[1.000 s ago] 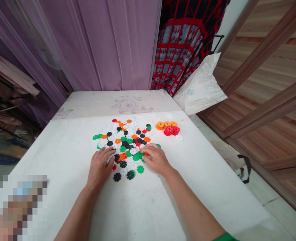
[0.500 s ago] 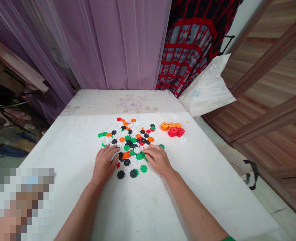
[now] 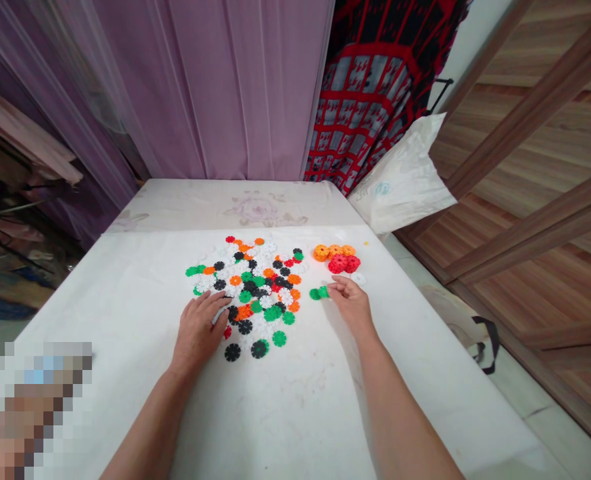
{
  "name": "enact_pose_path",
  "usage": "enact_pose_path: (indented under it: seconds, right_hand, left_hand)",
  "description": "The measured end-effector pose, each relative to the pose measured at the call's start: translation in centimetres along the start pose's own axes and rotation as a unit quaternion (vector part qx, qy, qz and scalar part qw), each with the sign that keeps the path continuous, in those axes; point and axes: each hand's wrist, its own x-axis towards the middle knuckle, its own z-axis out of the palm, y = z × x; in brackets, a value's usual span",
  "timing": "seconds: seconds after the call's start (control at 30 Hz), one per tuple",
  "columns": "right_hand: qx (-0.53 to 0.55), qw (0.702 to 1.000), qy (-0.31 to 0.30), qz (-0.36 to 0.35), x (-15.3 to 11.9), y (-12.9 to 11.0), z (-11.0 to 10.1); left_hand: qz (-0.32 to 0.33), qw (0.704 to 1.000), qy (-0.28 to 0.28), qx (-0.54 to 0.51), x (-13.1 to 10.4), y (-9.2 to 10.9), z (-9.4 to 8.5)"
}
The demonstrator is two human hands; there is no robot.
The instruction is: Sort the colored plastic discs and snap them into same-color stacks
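Above white cloth (image 3: 275,413), the right grip (image 3: 351,301) pinches a green disc (image 3: 323,292).

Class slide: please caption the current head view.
Left hand at a mixed-colour disc pile, right hand at green discs near red stacks.

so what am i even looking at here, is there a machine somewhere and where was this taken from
There's no machine: these are a person's two bare hands. Every picture comes from one camera worn on that person's head, looking forward and down.

On the white-covered table lies a loose spread of notched discs, in white, black, green, orange and red. To its right sit orange stacks and red stacks.

The left hand is open at the left edge of the spread, with nothing clearly held. The right hand is near the stacks, its fingers at a pair of green discs; whether they grip one is too small to tell.
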Motion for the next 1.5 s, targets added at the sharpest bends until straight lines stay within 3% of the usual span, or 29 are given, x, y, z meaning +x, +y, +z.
enact_pose_path:
  seconds: [0.27, 0.67, 0.87, 1.0, 1.5]
  right_hand:
    - [-0.020, 1.000, -0.020, -0.010, -0.5, 0.3, 1.6]
    - [-0.109, 0.993, 0.022, -0.049, -0.3, 1.2, 0.6]
    - [-0.270, 0.958, -0.030, -0.095, -0.7, 0.2, 0.1]
    - [-0.320, 0.940, -0.050, -0.108, -1.0, -0.3, 0.2]
    - [-0.323, 0.937, -0.046, -0.127, -1.5, -0.5, 0.7]
  left_hand:
    - [-0.002, 1.000, -0.001, 0.003, 0.1, -0.1, 0.0]
    - [-0.003, 1.000, 0.002, 0.005, 0.1, 0.1, 0.0]
    - [0.005, 1.000, 0.005, 0.011, 0.1, 0.0, -0.1]
    - [0.011, 1.000, 0.005, 0.014, 0.1, -0.1, -0.1]
    - [0.017, 1.000, 0.007, 0.021, 0.0, -0.4, 0.1]
